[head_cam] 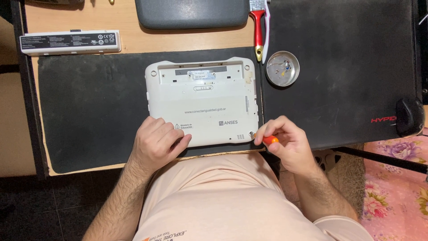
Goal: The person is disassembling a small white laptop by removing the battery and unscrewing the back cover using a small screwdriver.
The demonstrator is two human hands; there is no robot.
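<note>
A small white laptop (203, 100) lies upside down on a black desk mat (89, 93), its battery bay empty along the far edge. My left hand (157, 142) rests flat on the laptop's near left corner. My right hand (285, 143) grips a small screwdriver with an orange handle (270, 140). Its tip touches the laptop's near right corner.
A white battery pack (70, 42) lies at the far left on the wooden desk. A round metal dish (282, 68) with small parts sits right of the laptop. A red-handled brush (258, 27) lies beyond it. A dark pad (191, 13) and a black mouse (409, 116) are also there.
</note>
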